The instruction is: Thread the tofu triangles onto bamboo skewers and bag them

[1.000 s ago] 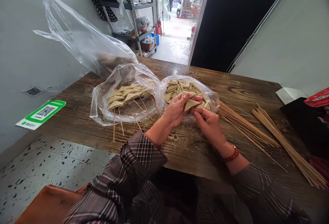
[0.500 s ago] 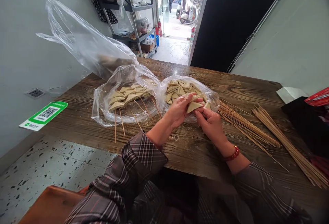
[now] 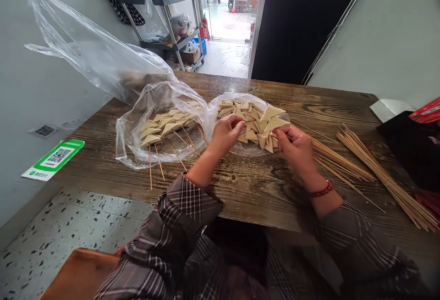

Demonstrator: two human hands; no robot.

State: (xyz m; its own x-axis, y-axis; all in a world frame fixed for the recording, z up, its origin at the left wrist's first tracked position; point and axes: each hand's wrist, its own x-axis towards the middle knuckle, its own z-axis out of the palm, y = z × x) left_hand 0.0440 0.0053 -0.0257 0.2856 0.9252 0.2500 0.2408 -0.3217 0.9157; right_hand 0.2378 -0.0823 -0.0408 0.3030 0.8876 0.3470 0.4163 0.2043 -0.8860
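My right hand (image 3: 296, 146) pinches a pair of pale tan triangular slices, which look like tofu, by their lower edge; the upper slice (image 3: 272, 112) stands above the pile. My left hand (image 3: 226, 134) is closed, thumb and curled fingers close together, over the near left side of the same pile; whatever it may hold is hidden. Under both hands lies a heap of loose triangular slices (image 3: 252, 125) on a clear plastic bag (image 3: 225, 98). Left of it, skewered triangular slices (image 3: 168, 125) rest in another clear bag (image 3: 125, 148), their thin sticks (image 3: 150, 167) pointing toward me.
Two bundles of thin wooden skewers (image 3: 340, 164) (image 3: 381, 171) lie on the dark wooden table (image 3: 254, 190) at right. A green QR-code card (image 3: 55, 158) sits at the left edge. A black box (image 3: 409, 148) stands far right, a shelf cart (image 3: 161, 20) behind.
My hands have moved apart: the left went left, the right went right with the slices. Before, both were together on triangular slices. The view has shifted slightly.
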